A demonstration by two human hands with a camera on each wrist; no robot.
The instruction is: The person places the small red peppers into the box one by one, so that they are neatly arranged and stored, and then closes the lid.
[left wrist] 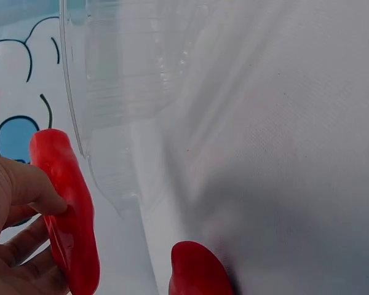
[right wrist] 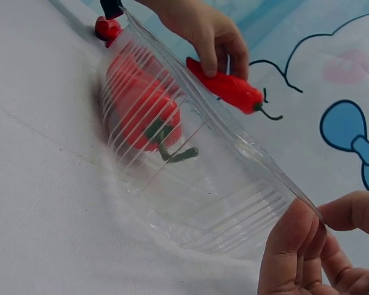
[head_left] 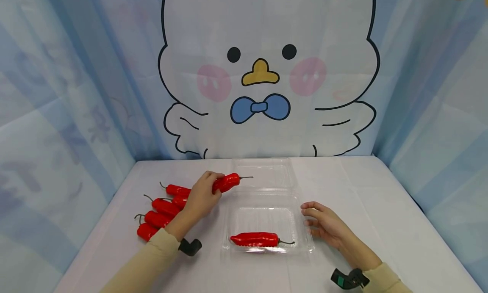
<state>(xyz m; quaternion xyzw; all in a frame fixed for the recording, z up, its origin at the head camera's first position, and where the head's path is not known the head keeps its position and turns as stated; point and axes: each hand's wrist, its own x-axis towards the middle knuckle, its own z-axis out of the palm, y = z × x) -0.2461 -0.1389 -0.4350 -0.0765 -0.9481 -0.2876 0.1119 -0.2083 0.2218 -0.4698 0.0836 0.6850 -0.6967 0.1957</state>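
Note:
My left hand [head_left: 201,197] grips a red chili pepper [head_left: 229,181] by its body, raised near the left side of the clear plastic container [head_left: 263,219], the stem pointing right. In the left wrist view the thumb presses along the side of this pepper [left wrist: 64,178]. Another red chili pepper [head_left: 255,239] lies crosswise inside the container near its front wall. At the container's right edge is my right hand [head_left: 325,224]; in the right wrist view its thumb and fingers pinch the container's rim [right wrist: 246,147]. The container's lid [head_left: 263,172] lies folded open behind it.
Several red chili peppers [head_left: 158,219] lie in a slanting row left of the container, partly hidden behind my left forearm. A white cloth covers the table [head_left: 366,191]. A curtain [head_left: 263,136] with a cartoon bird hangs right behind the table's back edge.

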